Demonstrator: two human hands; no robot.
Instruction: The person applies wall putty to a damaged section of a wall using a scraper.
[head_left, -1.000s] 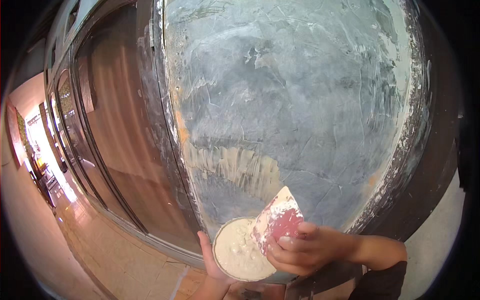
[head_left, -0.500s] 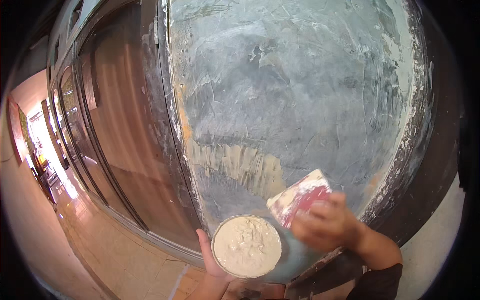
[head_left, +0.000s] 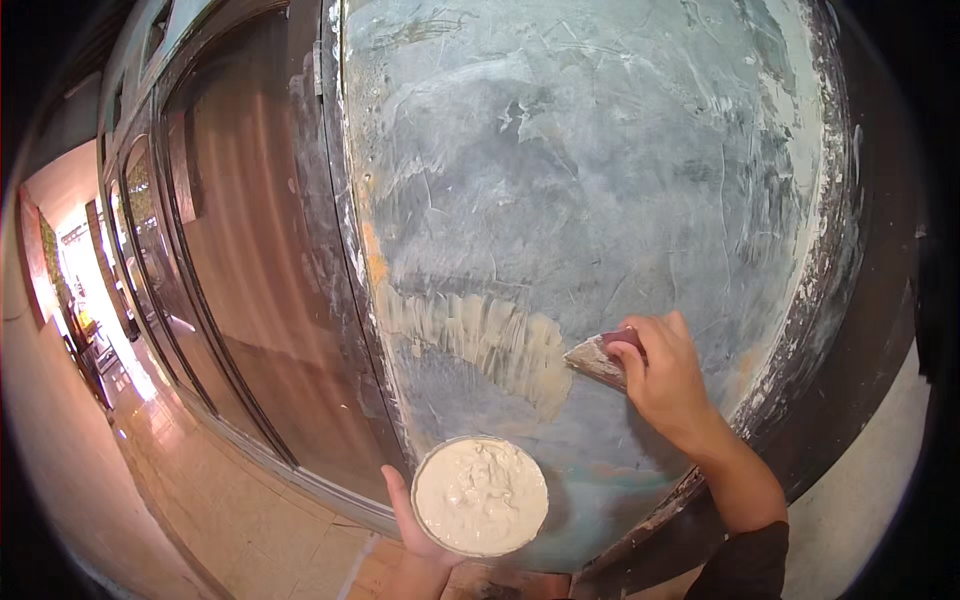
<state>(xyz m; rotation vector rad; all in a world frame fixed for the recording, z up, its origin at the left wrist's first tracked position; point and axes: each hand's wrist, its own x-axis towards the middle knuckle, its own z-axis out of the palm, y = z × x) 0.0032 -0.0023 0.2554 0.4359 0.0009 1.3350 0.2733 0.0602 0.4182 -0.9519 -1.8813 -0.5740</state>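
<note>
My left hand holds up a round container from its left side and underneath, thumb at the rim. Thick cream putty fills it, with a stirred, lumpy surface. In my right hand is a reddish putty spreader smeared with putty, gripped between thumb and fingers. Its edge is at the right end of a streaky cream patch on the grey-blue wall; whether it presses on the surface is hard to tell.
A dark-framed door with a brown panel stands left of the wall. Flaking dark trim borders the right side. A tiled floor runs along a passage at the left toward a bright opening.
My right hand has turned the spreader, so its broad face no longer shows, and brought it up to the putty patch. The container has shifted slightly left.
</note>
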